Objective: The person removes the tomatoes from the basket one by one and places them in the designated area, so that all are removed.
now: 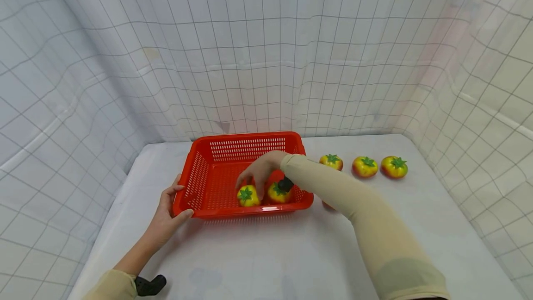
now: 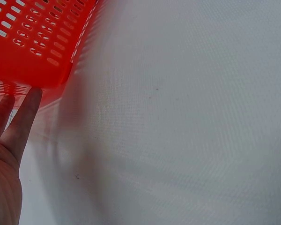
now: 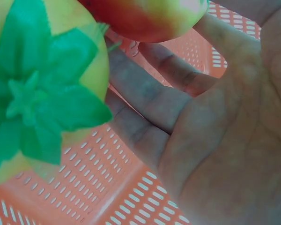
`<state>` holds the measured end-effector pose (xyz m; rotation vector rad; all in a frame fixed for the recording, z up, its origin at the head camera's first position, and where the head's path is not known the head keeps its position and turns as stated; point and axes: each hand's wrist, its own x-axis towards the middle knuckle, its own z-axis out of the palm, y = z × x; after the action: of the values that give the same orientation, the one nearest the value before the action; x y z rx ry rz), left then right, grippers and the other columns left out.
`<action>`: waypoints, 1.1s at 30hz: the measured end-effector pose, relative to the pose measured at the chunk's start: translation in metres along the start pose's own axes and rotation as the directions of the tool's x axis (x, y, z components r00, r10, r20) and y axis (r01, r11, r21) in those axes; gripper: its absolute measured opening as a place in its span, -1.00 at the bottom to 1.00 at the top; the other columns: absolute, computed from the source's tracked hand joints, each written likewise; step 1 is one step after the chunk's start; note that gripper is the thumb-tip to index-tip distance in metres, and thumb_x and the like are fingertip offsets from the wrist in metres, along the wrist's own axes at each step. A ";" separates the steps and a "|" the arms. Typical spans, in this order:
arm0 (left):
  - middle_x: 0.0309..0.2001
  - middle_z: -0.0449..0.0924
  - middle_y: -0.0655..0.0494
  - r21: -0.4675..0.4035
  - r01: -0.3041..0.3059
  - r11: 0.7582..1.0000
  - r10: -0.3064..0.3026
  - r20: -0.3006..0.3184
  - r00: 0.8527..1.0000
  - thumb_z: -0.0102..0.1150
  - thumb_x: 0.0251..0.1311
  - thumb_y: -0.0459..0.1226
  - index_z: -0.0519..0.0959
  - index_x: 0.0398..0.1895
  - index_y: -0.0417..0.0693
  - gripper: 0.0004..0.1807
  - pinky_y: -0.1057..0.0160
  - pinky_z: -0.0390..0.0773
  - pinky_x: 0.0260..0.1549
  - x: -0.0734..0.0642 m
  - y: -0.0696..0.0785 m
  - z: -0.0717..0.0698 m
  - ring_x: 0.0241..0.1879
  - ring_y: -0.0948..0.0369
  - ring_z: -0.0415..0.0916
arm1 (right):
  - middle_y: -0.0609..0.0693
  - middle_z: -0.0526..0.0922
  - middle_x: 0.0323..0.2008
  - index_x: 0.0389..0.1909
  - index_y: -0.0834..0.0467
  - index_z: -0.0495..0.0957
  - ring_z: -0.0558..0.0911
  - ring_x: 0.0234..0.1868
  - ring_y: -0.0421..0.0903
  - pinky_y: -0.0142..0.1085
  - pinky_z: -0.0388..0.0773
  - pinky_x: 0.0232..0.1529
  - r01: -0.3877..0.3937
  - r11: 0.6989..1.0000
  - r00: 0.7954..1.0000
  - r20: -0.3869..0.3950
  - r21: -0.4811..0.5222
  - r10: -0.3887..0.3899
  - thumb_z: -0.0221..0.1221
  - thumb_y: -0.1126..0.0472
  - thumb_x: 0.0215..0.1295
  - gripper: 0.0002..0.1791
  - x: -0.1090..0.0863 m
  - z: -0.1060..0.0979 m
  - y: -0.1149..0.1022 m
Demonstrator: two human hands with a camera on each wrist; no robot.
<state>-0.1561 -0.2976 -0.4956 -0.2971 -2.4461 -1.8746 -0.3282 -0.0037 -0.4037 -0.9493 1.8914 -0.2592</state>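
your work looks partway: two toy tomatoes sit inside the red plastic basket [image 1: 222, 179], and three whole ones plus a fourth reddish piece lie outside it. in the basket, your right hand [image 1: 264, 168] bends thumb and fingers round the left toy tomato [image 1: 248, 198], near the basket's front wall; the second toy tomato [image 1: 276, 194] rests just to its right, at the basket's front right. to the right of the basket, on the white tabletop [image 1: 250, 263], the near toy tomato [image 1: 331, 161], the middle toy tomato [image 1: 364, 167] and the far toy tomato [image 1: 394, 167] run outward in a row, seemingly untouched. your left hand [image 1: 164, 219] holds the basket's front left corner, thumb on the front rim, fingers at the left side.

your right sleeve [image 1: 358, 198] hides most of a reddish round edge [image 1: 328, 206] just outside the basket's front right corner; you probably have another tomato there. a dark wrist device [image 1: 285, 184] covers part of the second tomato. the right wrist view cuts off both fruits, so you cannot tell how firm your grip is, or whether you are lifting or releasing. the left wrist view shows only some of your fingers against the basket.
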 end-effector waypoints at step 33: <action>0.67 -0.34 0.13 -0.035 -0.017 0.999 0.017 0.000 1.000 0.16 0.38 -0.45 0.03 0.42 -0.07 -0.31 0.42 0.57 0.01 0.000 -0.002 0.000 0.41 0.39 0.08 | -0.08 0.46 0.16 0.28 -0.25 0.47 0.44 0.17 -0.09 -0.24 0.55 0.11 0.025 0.995 1.000 0.003 0.093 -0.025 0.48 0.22 0.17 -0.32 0.008 0.005 0.008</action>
<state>-0.1562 -0.2979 -0.4974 -0.3190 -2.4051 -1.9126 -0.3298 -0.0031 -0.4158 -0.9105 1.8484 -0.3568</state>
